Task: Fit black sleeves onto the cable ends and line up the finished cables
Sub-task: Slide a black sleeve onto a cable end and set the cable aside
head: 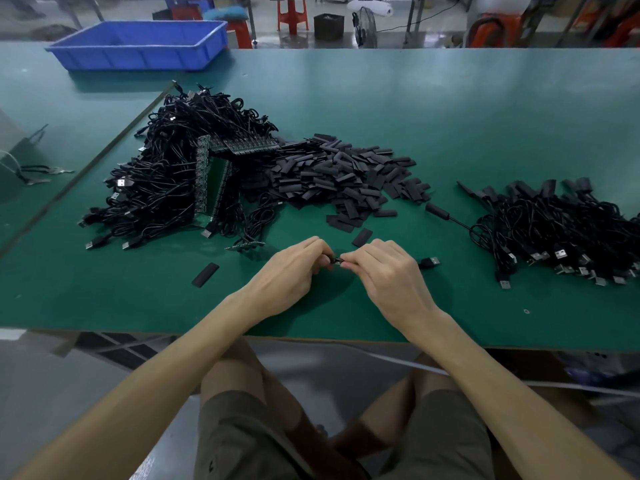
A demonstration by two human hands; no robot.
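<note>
two bare hands meet low over the near middle of the green-topped work table (pixel 450 116). the left hand (pixel 298 268) and the right hand (pixel 384 271) each pinch, fingertips pressed together, one small black cable end (pixel 337 261) held between them. the fingers hide how far any sleeve is on. a silver-tipped usb plug (pixel 429 262) pokes out just right of the right hand. to do this well, i judge one hand should hold the end steady while the other slides the sleeve straight on, not skewed. the heap of flat black sleeves (pixel 339 174) lies beyond the hands, the tangled heap of unsleeved black cables (pixel 166 181) far left, and the finished black cables (pixel 554 230) to the right.
</note>
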